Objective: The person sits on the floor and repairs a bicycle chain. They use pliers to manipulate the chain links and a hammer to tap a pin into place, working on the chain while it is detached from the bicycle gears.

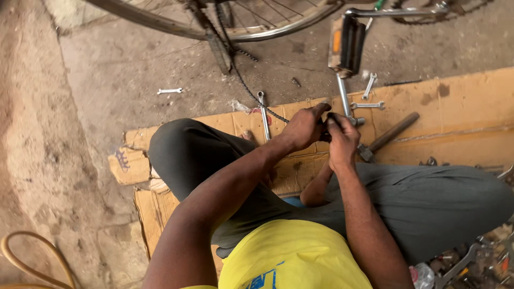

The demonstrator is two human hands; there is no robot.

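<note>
At the far left, low down, a loop of tan hose (32,257) lies on the concrete floor (96,64), well apart from you. Further right a small wrench (169,91) lies alone on the floor, beyond the edge of the flattened cardboard (455,101) you sit on. Above it the bicycle wheel (235,27) rims the top of the view, and the chain (243,80) hangs down from it toward your hands.

A long ring spanner (263,115) lies on the cardboard just left of your left hand (304,127). That hand is curled shut, fingers pinched around a small dark part (325,134) that is mostly hidden; I cannot tell what it is. Your right hand (342,142) meets it from the other side, fingers closed on the same part, so the two hands touch above your knees.

Just beyond your right hand the crank arm (344,96) comes down from the pedal (346,45), its lower end beside your fingertips. To the right of it two small wrenches (368,95) lie on the cardboard, one crossing near the other. A hammer (388,136) lies slanted just right of your right hand, its head nearest you. At the lower right corner a heap of metal parts (471,262) sits beside your leg.
</note>
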